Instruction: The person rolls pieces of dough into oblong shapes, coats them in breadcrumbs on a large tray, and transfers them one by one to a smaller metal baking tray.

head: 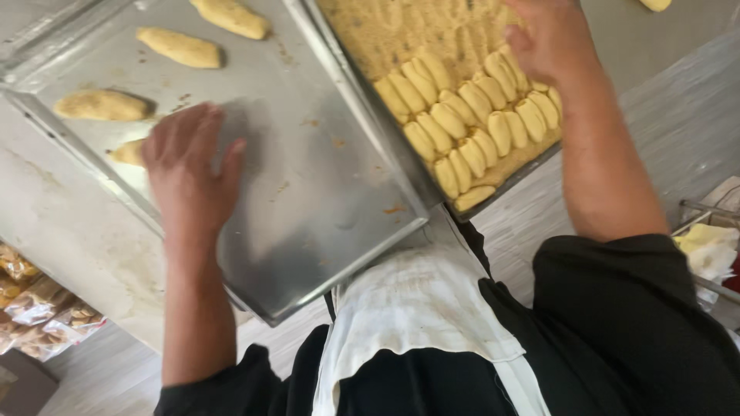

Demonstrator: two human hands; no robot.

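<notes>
Below, your left hand (189,166) is lying open, palm down, on the steel baking tray (324,192), its fingers spread and partly covering one dough piece (127,152) at the tray's left edge. Three more shaped dough pieces are sitting on the same tray, well apart from one another: one (102,105) just beyond your fingertips, another (183,48) farther up, and a third (231,17) near the top. Your right hand (549,38) is reaching into the second tray (505,182), which is touching the first along its right edge; the fingers are curling down over the packed dough pieces (470,127), but you cannot tell whether they are gripping one. These pieces are lying in tight rows on a crumb layer (408,27). A white apron (416,308) is hanging at your waist, and bagged goods (38,308) are showing lower left.
</notes>
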